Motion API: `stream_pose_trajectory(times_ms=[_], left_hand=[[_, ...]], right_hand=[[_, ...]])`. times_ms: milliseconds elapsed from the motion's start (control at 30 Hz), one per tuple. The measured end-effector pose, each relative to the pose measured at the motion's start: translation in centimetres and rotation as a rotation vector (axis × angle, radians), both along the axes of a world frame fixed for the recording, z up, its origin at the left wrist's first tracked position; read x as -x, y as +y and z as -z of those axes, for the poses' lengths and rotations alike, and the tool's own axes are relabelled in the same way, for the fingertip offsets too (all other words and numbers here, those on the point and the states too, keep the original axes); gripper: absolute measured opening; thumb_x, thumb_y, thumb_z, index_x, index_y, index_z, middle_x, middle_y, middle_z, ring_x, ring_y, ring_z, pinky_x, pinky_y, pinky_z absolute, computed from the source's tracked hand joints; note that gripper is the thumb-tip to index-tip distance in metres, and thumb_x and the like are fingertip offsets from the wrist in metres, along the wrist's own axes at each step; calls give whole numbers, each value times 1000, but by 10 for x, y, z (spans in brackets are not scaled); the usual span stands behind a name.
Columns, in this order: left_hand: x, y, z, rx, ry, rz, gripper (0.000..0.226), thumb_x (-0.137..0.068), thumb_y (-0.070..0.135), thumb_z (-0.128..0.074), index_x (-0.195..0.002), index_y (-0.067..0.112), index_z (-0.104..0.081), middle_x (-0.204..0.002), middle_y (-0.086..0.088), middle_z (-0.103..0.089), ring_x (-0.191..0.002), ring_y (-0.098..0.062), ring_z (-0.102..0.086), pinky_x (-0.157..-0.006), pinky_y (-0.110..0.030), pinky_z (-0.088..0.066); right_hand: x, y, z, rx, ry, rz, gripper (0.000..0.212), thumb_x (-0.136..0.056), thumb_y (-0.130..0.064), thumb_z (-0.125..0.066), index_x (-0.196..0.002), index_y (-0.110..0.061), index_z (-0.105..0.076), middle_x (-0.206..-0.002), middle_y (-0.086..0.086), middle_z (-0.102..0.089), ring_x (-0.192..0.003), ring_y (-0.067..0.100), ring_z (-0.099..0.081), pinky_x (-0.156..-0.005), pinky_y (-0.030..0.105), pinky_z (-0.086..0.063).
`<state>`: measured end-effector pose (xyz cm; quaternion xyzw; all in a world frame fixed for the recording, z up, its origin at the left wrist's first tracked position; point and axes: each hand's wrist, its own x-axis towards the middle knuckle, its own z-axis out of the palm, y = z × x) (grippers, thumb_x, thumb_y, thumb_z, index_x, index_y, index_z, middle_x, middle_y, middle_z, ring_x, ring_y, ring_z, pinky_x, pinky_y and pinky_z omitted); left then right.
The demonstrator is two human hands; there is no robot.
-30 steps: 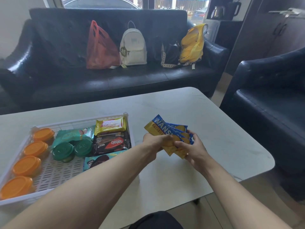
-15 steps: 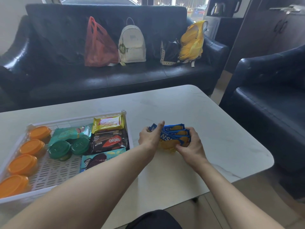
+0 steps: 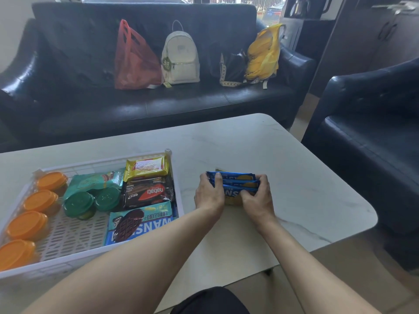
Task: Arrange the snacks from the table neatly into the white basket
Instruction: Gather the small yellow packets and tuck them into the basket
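A stack of blue and yellow snack packets (image 3: 235, 181) lies on the white table (image 3: 294, 200), just right of the white basket (image 3: 179, 200). My left hand (image 3: 209, 194) grips the stack's left end and my right hand (image 3: 257, 196) grips its right end. Inside the basket lie several orange-lidded cups (image 3: 34, 211), two green-lidded cups (image 3: 79, 202), a teal packet (image 3: 95, 181), a yellow wafer pack (image 3: 147, 167), a black wafer pack (image 3: 147, 192) and a blue chocolate wafer pack (image 3: 140, 223).
A black sofa (image 3: 158, 105) behind the table carries a red bag (image 3: 133, 60), a white backpack (image 3: 181, 57), a black bag (image 3: 233, 66) and a yellow bag (image 3: 263, 55). A dark armchair (image 3: 374, 137) stands to the right.
The packets were fanned out and held above the table. Both hands have lowered them onto the table and squared them into a flat stack.
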<state>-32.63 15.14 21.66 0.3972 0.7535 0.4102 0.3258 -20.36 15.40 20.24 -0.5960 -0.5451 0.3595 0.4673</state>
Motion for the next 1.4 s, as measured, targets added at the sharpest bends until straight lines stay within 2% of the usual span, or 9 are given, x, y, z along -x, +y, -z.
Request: stream_pose_trajectory(times_ms=[267,400,500,600,700,833,967,1033,1400], left_hand=[[-8,10,-4,-88,-270,-124,37,-93,58,-49,-103,23,-55,-108,-6,-62,-100,-26,-61,-92,-46,-52],[-9,11,-1,-77,-223,-165,24,-95,40,-54,-98,16,-57,-99,-5,-64,-94,-26,-63,-81,-37,-55],[-9,11,1,-84,-222,-138,11,-97,30,-50,-100,21,-57,-96,-1,-61,-87,-22,-63,-69,-31,-55],[-13,9,2,-113,-245,-109,18,-100,25,-43,-99,24,-60,-91,5,-61,-80,-14,-63,-57,-24,-51],[-14,10,3,-95,-249,-102,22,-102,28,-39,-95,20,-59,-92,0,-63,-83,-18,-63,-66,-29,-53],[-11,12,3,-66,-241,-116,34,-105,38,-34,-96,12,-55,-93,-8,-63,-84,-24,-61,-75,-35,-52],[-12,13,2,-61,-205,-109,35,-105,37,-33,-95,11,-54,-93,-9,-62,-88,-27,-61,-81,-39,-52],[-12,12,1,-53,-205,-98,35,-105,38,-33,-94,12,-54,-91,-8,-62,-86,-26,-60,-79,-38,-51],[-5,-5,-10,-29,-330,-24,36,-100,40,-28,-97,15,-54,-100,-13,-60,-93,-30,-58,-89,-48,-50]], right_hand=[[9,0,0,51,186,10,48,-81,-68,-53,-94,-22,-51,-107,4,-57,-97,19,-57,-81,34,-46],[13,4,5,-22,91,170,18,-97,-37,-57,-104,-21,-53,-98,-6,-60,-92,15,-61,-68,21,-41],[11,3,6,-41,111,161,31,-98,-19,-48,-125,-33,-49,-101,-23,-55,-85,-4,-59,-61,6,-40],[10,4,2,-38,190,168,32,-99,-12,-38,-118,-30,-57,-99,-8,-62,-85,13,-64,-66,23,-53],[10,6,2,-15,159,150,24,-98,-7,-39,-101,-18,-59,-104,8,-63,-97,28,-63,-82,42,-55],[-8,5,4,-60,-90,-39,12,-100,-31,-48,-101,-20,-55,-105,0,-60,-101,20,-58,-88,35,-47],[-41,1,-4,-12,-354,-370,47,-76,-52,-70,-116,-40,-49,-110,-18,-49,-101,-7,-54,-83,11,-45],[-49,0,-6,-24,-438,-417,55,-69,-42,-73,-117,-43,-47,-109,-18,-53,-100,-7,-56,-84,18,-50],[-51,1,-6,42,-220,-376,55,-71,-15,-78,-113,-38,-51,-103,-10,-69,-93,6,-68,-82,27,-57]])
